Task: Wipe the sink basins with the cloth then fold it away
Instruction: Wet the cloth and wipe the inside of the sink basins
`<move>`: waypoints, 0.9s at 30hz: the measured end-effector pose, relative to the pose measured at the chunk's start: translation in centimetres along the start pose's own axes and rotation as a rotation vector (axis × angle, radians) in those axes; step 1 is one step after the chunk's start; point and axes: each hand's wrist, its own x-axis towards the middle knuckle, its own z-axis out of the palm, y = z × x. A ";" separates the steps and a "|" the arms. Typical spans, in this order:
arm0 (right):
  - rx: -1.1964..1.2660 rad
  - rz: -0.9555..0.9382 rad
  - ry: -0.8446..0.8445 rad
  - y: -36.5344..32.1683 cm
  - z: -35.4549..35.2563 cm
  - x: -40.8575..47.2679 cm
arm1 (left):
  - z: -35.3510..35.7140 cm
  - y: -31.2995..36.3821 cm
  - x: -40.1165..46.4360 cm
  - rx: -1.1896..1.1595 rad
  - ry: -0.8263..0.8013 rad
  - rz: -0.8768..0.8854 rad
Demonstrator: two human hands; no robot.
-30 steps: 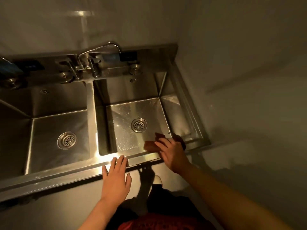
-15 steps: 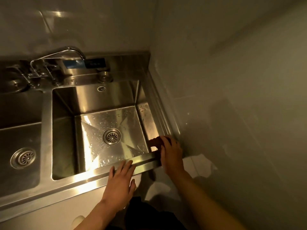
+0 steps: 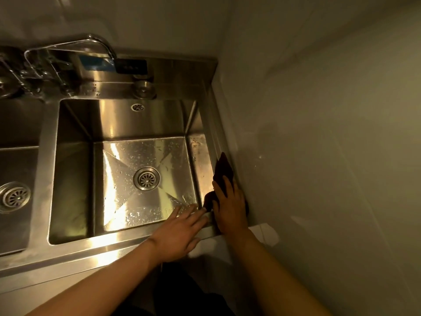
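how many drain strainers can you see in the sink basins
2. One drain strainer sits mid-floor in the right basin; the other is in the left basin, at the frame's left edge. More may lie beyond it.

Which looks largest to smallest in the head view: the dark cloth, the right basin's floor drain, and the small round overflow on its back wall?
1. dark cloth, partly covered by the right hand
2. floor drain
3. overflow, though it lies farther from the camera, which shrinks it
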 end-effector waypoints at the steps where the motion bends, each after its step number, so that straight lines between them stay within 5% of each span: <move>1: -0.004 -0.024 0.005 0.1 -0.1 0.7 | 0.0 -0.2 0.3 0.001 0.007 0.018; 18: -0.142 -0.190 -0.050 -5.3 -4.9 29.9 | -2.2 -4.2 9.8 -0.171 -0.008 -0.042; 27: -0.231 -0.186 0.000 -5.7 -3.2 24.9 | -0.6 -2.8 6.3 -0.330 0.068 -0.201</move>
